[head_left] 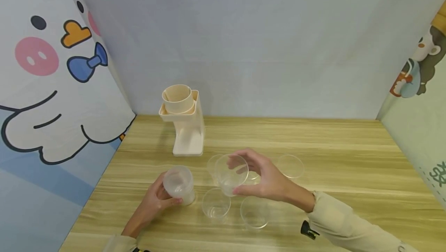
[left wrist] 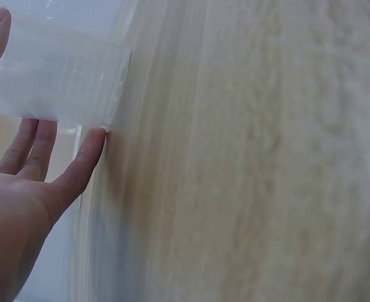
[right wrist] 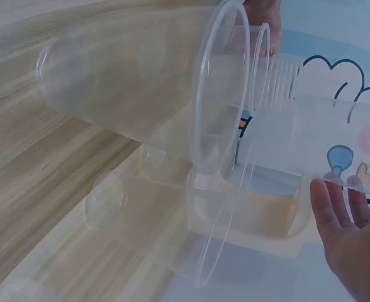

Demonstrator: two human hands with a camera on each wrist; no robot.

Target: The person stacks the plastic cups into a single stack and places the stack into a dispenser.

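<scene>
On the left, my left hand (head_left: 155, 199) holds a stack of clear plastic cups (head_left: 187, 194), thumb on the near side and fingers around the far side. The left wrist view shows the stack (left wrist: 53, 75) with its lower end right at the wooden tabletop and a fingertip at that end. My right hand (head_left: 259, 176) grips a single clear plastic cup (head_left: 228, 180) near the middle, thumb on its near side and fingers on its far side. In the right wrist view this cup (right wrist: 317, 135) lies along the fingers (right wrist: 326, 207).
Several more clear cups stand around the right hand, among them a front-left cup (head_left: 216, 207), a front-right cup (head_left: 255, 215) and a farther cup (head_left: 290, 167). A cream stand (head_left: 189, 139) with a round holder (head_left: 178, 105) on top is at the back left. A black clip (head_left: 308, 230) shows beside the right sleeve.
</scene>
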